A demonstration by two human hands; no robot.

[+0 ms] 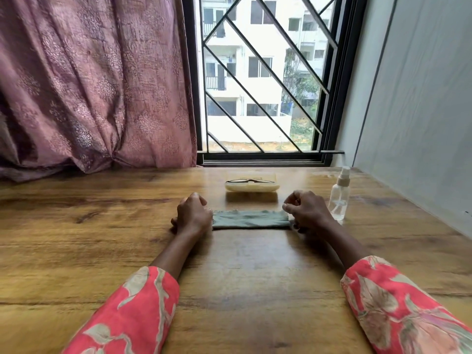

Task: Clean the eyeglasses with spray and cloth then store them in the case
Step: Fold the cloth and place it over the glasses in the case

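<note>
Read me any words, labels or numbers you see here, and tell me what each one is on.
No text here can be read.
Case: a faint dark line of print on the open lid, too small and blurred to read.
Spray bottle: clear, no label visible.
Cloth: plain, no print visible.

On a wooden table (102, 226) a folded grey-green cloth (250, 219) lies flat between two hands. The left hand (193, 213) pinches its left end, the right hand (306, 209) its right end. Beyond the cloth, eyeglasses (249, 180) rest in an open cream case (251, 187). A clear spray bottle (339, 196) stands upright just beside the right hand.
</note>
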